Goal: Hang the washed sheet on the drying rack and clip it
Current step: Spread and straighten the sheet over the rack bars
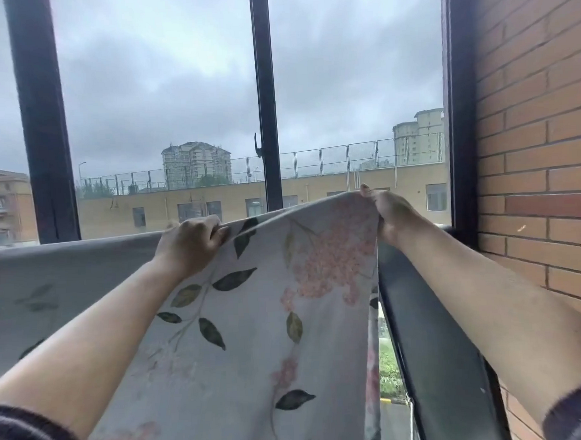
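A pale grey sheet (254,322) printed with pink flowers and dark green leaves hangs in front of me, draped along a horizontal line before the window. The rack itself is hidden under the cloth. My left hand (191,242) grips the sheet's top edge near the middle, fingers curled over the fold. My right hand (384,211) pinches the sheet's upper right corner and lifts it a little higher than the rest. To the left the sheet lies flat along the top line (65,246). No clip is in view.
A dark-framed window (266,120) stands right behind the sheet, with a handle on its middle bar. A brick wall (540,139) closes off the right side. A dark sill or rail (433,330) runs down at the lower right.
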`<state>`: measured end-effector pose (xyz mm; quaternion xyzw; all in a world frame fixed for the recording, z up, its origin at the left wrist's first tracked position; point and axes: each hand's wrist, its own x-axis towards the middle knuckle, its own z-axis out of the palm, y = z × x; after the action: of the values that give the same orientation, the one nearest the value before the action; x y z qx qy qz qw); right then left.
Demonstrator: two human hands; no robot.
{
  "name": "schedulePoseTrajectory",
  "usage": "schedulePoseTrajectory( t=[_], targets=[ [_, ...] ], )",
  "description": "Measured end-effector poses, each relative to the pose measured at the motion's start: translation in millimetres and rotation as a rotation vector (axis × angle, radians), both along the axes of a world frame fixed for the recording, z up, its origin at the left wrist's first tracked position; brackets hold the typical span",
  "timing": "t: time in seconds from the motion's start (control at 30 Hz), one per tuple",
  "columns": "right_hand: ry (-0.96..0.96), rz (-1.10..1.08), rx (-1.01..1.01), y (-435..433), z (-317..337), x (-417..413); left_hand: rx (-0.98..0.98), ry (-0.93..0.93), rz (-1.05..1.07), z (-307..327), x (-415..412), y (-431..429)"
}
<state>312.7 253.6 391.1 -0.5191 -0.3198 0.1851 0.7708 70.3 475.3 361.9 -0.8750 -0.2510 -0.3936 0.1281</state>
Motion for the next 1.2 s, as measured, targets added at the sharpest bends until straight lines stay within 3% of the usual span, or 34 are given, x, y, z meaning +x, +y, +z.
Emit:
schedulePoseTrajectory(
  t=[0.3,0.9,1.2],
  targets=[
    [-0.054,-0.067,-0.043,-1.7,4.3,10.2,-0.003,-0.148,-0.011,0.6,-9.6,7.5],
    [-0.092,-0.138,-0.139,-44.1,-19.0,34.4,0.272,0.357,0.095,-32.8,50.6,-35.0],
    [-0.085,-0.206,-0.149,-52.2,-34.1,37.6,0.074,0.353,0.074,-61.9,62.8,-52.5]
  ],
)
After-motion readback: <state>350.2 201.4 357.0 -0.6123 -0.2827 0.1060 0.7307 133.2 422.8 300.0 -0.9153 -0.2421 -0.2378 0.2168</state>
